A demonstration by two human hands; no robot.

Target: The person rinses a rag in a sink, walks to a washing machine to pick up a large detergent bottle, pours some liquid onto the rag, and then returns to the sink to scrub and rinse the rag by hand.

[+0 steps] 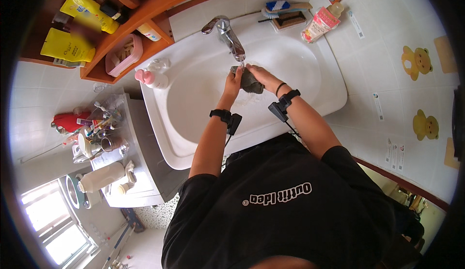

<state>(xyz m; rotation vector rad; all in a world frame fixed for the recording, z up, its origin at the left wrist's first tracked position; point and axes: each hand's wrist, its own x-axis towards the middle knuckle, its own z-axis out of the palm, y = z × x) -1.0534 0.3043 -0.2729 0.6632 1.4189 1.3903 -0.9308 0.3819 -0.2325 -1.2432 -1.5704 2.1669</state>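
Observation:
Both hands hold a dark grey-green lump (251,81) over the washbasin (196,94); I cannot tell if it is stone or wet cloth. My left hand (233,83) grips its left side, thumb on top. On the right side, my right hand (262,77) has its fingers around the upper edge. The spout of a chrome tap (234,45) points down just above it, and water runs onto its top. Pale suds or murky water show on the basin floor around the lump. A black strap with a small device sits on each forearm.
A pink-topped pump bottle (154,79) stands on the basin's left rim. Brushes (288,20) and a pink-labelled bottle (320,23) occupy the back right corner. An orange-brown wooden shelf (160,18) overhangs the back left. Left of the basin, a cluttered metal-topped cabinet (140,152) holds toothbrushes and bottles.

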